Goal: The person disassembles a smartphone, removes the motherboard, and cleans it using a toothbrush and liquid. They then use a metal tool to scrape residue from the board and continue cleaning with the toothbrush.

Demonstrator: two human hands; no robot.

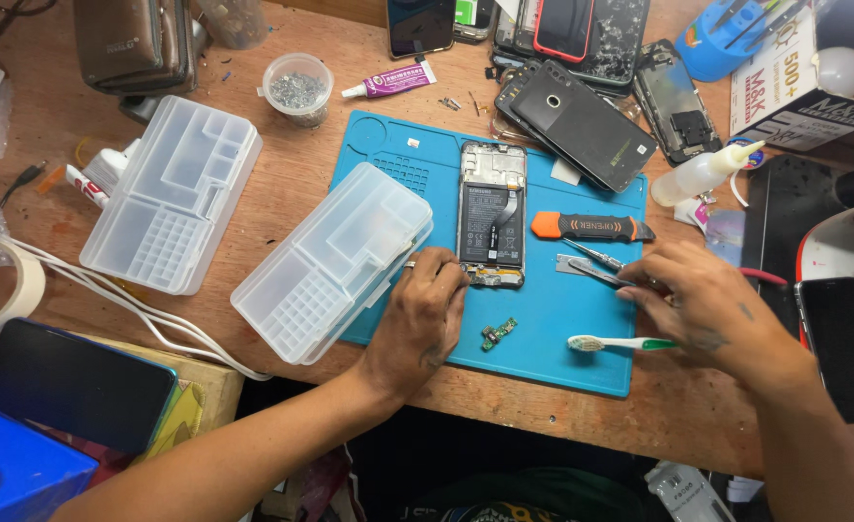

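Observation:
An opened phone (491,215) with its back off lies upright on a blue work mat (553,329), battery and cable showing. My left hand (417,324) rests on the mat with its fingertips touching the phone's lower left corner; it grips nothing. My right hand (703,304) is at the mat's right edge, fingers closed on metal tweezers (591,266) that point left toward the phone. A small green circuit board (497,334) lies on the mat below the phone, and a white-and-green toothbrush (616,342) lies under my right hand.
Two clear plastic organiser trays (171,193) (330,261) sit left of the mat. An orange-and-black pry tool (591,227), a squeeze bottle (703,174), a screw cup (297,89), a glue tube (388,81) and several phones (582,121) crowd the back. Tape roll and cable lie far left.

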